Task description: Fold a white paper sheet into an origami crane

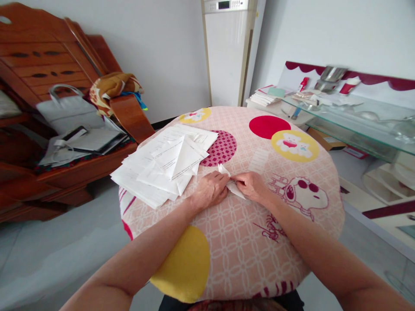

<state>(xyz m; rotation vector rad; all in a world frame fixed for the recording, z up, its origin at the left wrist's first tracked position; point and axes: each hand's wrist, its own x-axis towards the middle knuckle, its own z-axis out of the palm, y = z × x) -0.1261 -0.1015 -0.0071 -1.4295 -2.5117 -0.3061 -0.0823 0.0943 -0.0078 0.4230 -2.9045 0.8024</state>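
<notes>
A small piece of folded white paper (237, 190) lies near the middle of the round table, partly covered by my fingers. My left hand (212, 188) is closed on its left side, fingers curled over the paper. From the right, my right hand (250, 185) pinches the same paper with thumb and forefinger. One pointed end sticks up beyond my left fingers, and another points down toward me. Left of my hands is a spread pile of printed white sheets (149, 181), with a folded printed sheet (180, 158) on top.
A patterned pink cloth (240, 246) covers the table. On the left, a wooden bench (87, 172) holds a grey handbag (71, 110) and folded clothes (115, 88). At the right is a glass shelf (356, 125) with metal pots (330, 77). A white air conditioner (225, 56) stands behind.
</notes>
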